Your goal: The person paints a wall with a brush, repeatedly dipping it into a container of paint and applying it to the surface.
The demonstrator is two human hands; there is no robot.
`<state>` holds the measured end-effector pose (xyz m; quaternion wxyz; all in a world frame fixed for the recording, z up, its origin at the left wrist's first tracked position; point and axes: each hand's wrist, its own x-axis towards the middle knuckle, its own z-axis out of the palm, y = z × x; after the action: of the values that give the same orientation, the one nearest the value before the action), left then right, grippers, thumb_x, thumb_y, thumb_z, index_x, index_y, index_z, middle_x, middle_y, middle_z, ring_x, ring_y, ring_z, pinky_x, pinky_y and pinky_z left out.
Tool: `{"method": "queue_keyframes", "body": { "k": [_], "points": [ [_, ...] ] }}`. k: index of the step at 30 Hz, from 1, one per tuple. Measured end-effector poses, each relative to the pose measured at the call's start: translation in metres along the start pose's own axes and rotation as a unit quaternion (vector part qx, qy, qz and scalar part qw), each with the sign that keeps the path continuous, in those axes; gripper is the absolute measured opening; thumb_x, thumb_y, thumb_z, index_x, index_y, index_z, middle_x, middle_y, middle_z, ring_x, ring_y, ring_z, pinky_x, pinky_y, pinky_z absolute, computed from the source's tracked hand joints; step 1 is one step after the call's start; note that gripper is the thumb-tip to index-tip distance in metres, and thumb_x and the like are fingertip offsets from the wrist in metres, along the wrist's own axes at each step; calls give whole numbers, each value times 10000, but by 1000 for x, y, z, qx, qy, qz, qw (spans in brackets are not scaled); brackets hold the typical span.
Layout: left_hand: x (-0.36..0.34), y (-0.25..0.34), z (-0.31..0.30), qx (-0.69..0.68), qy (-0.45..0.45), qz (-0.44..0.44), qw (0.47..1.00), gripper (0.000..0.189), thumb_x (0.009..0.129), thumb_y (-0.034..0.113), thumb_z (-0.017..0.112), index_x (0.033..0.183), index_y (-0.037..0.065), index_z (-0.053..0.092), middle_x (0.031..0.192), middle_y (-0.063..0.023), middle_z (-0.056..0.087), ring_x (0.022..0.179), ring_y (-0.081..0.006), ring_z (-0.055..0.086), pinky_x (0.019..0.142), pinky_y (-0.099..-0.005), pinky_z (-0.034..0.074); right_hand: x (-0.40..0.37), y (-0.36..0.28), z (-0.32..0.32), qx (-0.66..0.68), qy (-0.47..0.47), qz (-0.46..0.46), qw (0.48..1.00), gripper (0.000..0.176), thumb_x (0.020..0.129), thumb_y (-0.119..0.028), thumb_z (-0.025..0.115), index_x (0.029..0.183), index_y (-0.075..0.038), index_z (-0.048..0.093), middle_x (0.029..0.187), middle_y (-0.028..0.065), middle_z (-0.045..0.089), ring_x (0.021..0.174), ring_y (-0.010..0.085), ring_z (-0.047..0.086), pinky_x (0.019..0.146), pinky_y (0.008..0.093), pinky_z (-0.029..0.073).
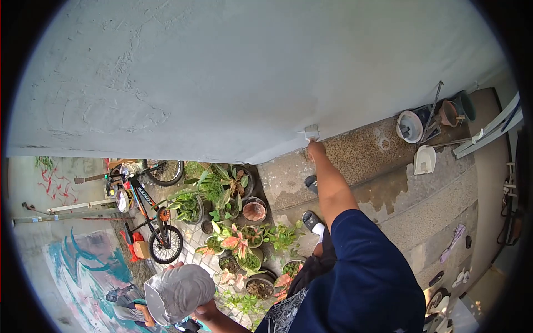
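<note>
My right hand [315, 149], at the end of a navy sleeve, is closed around a paintbrush [312, 132] with a wide, flat head. Its head touches the grey wall [222, 72] close to the wall's lower edge. In the lower left, my left hand [204, 309] grips a paint container [180, 294], tilted and smeared with grey. Fingers show at its far side; I cannot see how much is inside. Around the brush, the wall looks slightly darker, as if damp.
Potted plants [244, 244] crowd the ground beside my feet, with a bicycle [152, 213] beyond. A step [355, 147] runs along the wall. To the right are a white basin [410, 126], a dustpan [425, 160] and buckets [448, 112]. Another person [130, 302] is at lower left.
</note>
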<state>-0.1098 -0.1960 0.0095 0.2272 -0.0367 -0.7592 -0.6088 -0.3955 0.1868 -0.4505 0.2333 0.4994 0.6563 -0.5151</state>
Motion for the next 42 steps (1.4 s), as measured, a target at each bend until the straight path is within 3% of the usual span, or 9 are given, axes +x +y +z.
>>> {"method": "queue_keyframes", "body": {
  "k": [6, 11, 15, 21, 26, 28, 31, 36, 42],
  "points": [
    [-29, -2, -15, -50, 18, -23, 998, 1043, 745, 618, 680, 1497, 33, 255, 1495, -174, 361, 1343, -357, 406, 1108, -517, 333, -107, -36, -40, -57, 97, -290, 950, 487, 975, -410, 528, 802, 30, 648, 620, 170, 604, 611, 309, 634, 593, 427, 488],
    [-21, -11, -13, -81, 19, -39, 996, 1021, 754, 574, 705, 1503, 46, 255, 1505, -165, 354, 1352, -355, 398, 1111, -521, 331, -321, -100, -92, 121, -47, -450, 883, 397, 1016, -335, 502, 897, 24, 621, 563, 104, 531, 508, 220, 483, 531, 365, 419],
    [-7, -6, -15, -91, 7, -53, 994, 1005, 761, 539, 725, 1507, 57, 255, 1514, -157, 348, 1359, -353, 391, 1113, -524, 329, -389, -155, -92, 127, -29, -633, 763, 345, 987, -316, 548, 836, -8, 586, 577, 186, 574, 518, 373, 573, 524, 437, 440],
    [-17, -20, -52, -109, 2, -63, 992, 986, 771, 487, 755, 1513, 73, 255, 1526, -146, 339, 1370, -350, 381, 1116, -529, 326, -216, -91, -18, 65, 93, -552, 826, 314, 979, -340, 541, 941, -39, 624, 718, 192, 656, 670, 404, 647, 593, 463, 503],
    [-2, -38, -80, -106, -1, -81, 991, 970, 773, 458, 775, 1513, 88, 268, 1535, -139, 330, 1351, -351, 409, 1102, -548, 342, -89, 6, -1, -76, 99, -308, 943, 527, 990, -483, 414, 953, -27, 676, 874, 236, 689, 862, 433, 660, 776, 518, 519],
    [8, -12, -23, 32, 57, -96, 993, 1207, 678, 730, 721, 1464, -45, 235, 1433, -210, 417, 1277, -356, 473, 1122, -481, 328, -62, 15, 14, -77, 101, -276, 953, 596, 990, -495, 395, 918, 26, 675, 864, 252, 689, 858, 424, 670, 777, 507, 524],
    [26, 25, 36, 63, 38, -64, 995, 1208, 670, 729, 731, 1452, -53, 247, 1414, -213, 426, 1272, -358, 473, 1109, -477, 345, -6, 31, 52, 138, -29, 26, 990, 641, 983, -488, 399, 826, 65, 682, 823, 285, 683, 862, 413, 683, 775, 482, 537],
    [-1, 9, -11, -19, 85, -72, 994, 1183, 665, 711, 752, 1438, -45, 272, 1405, -205, 421, 1267, -358, 468, 1082, -468, 372, -96, -29, 15, -1, 120, -192, 974, 536, 970, -446, 501, 817, 34, 682, 754, 240, 687, 709, 391, 681, 665, 457, 511],
    [-22, 7, -25, -40, 90, -75, 992, 1186, 651, 712, 761, 1435, -38, 281, 1392, -197, 423, 1255, -355, 473, 1085, -470, 364, -298, -77, -44, 217, 8, -474, 853, 392, 989, -338, 530, 895, 26, 643, 718, 218, 659, 669, 404, 629, 631, 419, 491]
  ]
}}
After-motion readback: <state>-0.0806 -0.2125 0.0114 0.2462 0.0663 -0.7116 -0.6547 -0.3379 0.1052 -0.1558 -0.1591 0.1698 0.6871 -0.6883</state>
